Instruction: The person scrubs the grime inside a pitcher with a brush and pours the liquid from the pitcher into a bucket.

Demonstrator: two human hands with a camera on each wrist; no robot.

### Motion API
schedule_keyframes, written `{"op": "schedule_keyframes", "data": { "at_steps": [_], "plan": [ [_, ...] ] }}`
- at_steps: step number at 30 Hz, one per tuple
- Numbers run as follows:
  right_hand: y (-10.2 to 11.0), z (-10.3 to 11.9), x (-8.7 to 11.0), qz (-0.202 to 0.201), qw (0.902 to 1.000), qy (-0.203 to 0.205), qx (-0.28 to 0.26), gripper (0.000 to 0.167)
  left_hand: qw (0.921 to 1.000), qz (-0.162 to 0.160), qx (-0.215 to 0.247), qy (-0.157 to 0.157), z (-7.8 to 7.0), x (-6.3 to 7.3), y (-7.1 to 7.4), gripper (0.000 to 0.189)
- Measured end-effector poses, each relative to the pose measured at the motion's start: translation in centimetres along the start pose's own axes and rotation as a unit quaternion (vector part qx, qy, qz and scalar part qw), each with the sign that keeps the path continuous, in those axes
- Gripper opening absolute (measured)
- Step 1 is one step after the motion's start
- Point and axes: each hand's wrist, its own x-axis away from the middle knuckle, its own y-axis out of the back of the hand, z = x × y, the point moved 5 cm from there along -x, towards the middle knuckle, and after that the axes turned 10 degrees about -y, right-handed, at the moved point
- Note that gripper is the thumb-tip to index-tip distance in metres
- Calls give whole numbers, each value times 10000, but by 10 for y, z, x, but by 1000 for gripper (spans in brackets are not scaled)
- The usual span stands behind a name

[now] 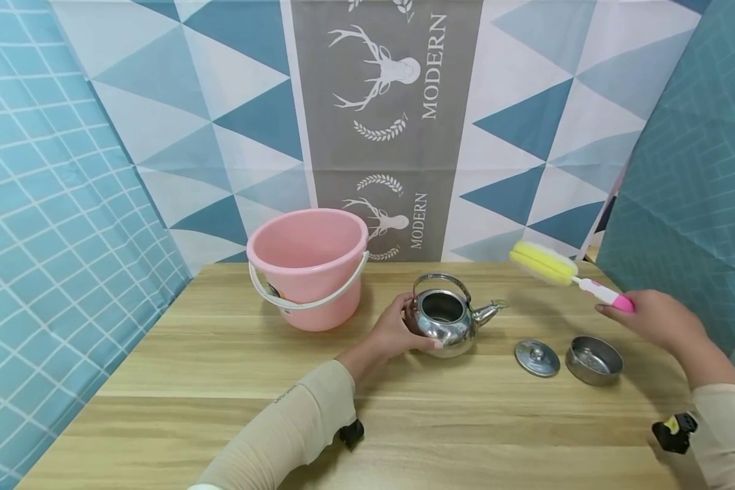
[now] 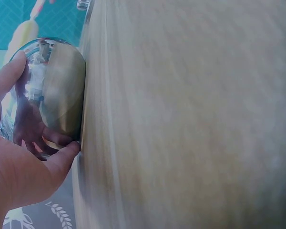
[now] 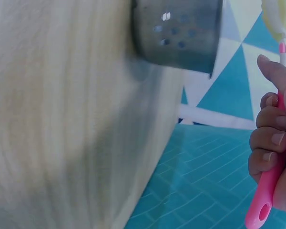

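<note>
A shiny metal teapot (image 1: 456, 335) stands lidless on the table, its spout to the right and its hoop handle raised. My left hand (image 1: 395, 332) grips its round body from the left, thumb on the near side; the left wrist view shows fingers and thumb spread around the polished teapot (image 2: 62, 90). Above the table at the right, my right hand (image 1: 664, 320) holds a bottle brush (image 1: 542, 263) with a yellow sponge head pointing left toward the teapot. In the right wrist view the fingers curl round its pink handle (image 3: 269, 188).
A metal lid (image 1: 537, 358) with a knob lies right of the teapot, and beside it sits a round metal strainer (image 1: 594, 362) with holes in its wall. A pink bucket (image 1: 309, 309) with a white handle stands at the back left. Patterned cloth (image 1: 527, 102) hangs behind the wooden table (image 1: 465, 422).
</note>
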Motion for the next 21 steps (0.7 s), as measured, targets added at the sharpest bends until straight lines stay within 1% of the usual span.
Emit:
{"op": "schedule_keyframes", "data": {
  "at_steps": [5,11,17,21],
  "plan": [
    [9,19,3,-62,9998,169,128,50,10000,-5,-18,-4,0,0,1,105],
    [18,38,7,-125,9980,493,381,32,10000,15,-67,11,2,-1,1,106],
    [28,55,13,-360,9920,840,871,23,10000,32,-78,15,3,-1,1,106],
    [35,68,19,-560,9856,1036,1214,25,10000,21,-58,-13,1,-1,1,104]
  ]
}}
